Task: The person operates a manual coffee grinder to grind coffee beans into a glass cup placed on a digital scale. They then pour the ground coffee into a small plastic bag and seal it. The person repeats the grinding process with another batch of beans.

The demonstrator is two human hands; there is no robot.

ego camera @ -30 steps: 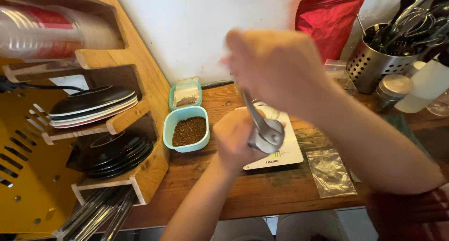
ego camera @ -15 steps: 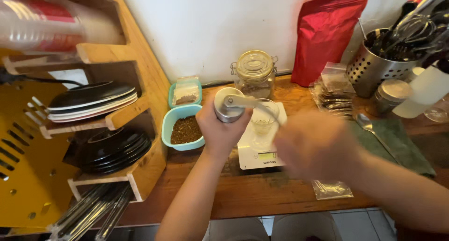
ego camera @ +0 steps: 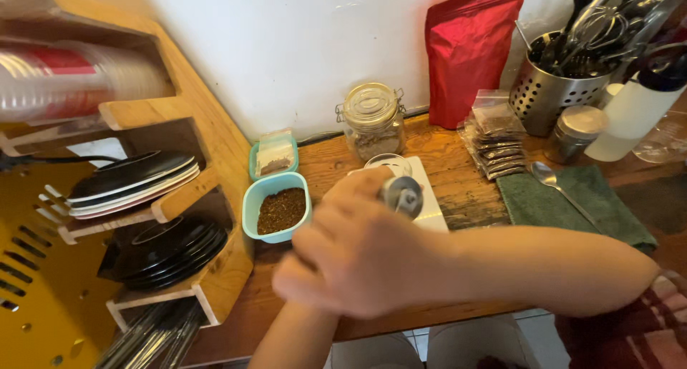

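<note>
A small metal hand grinder [ego camera: 401, 195] stands over a white kitchen scale [ego camera: 431, 210] on the wooden counter. My left hand [ego camera: 352, 186] is wrapped round the grinder's body and is mostly hidden. My right hand [ego camera: 361, 258], blurred by motion, is in front of it at the near left side, closed on the grinder's crank. A small glass [ego camera: 387, 163] sits on the scale just behind the grinder. Left of my hands is a teal tub [ego camera: 252, 206] of brown grounds.
A wooden rack [ego camera: 207, 147] on the left holds plates [ego camera: 132, 179] and stacked cups [ego camera: 64, 83]. Behind are a small teal box [ego camera: 274, 156], a clip-top glass jar [ego camera: 372, 122], a red bag [ego camera: 469, 50], sachets [ego camera: 494, 140], a utensil holder [ego camera: 554, 90], a white bottle [ego camera: 630, 111] and a spoon [ego camera: 551, 179] on a green cloth [ego camera: 572, 208].
My right hand has swung round the grinder: from above it, out to the right, now to the near left. My left hand has stayed on the grinder over the scale.
</note>
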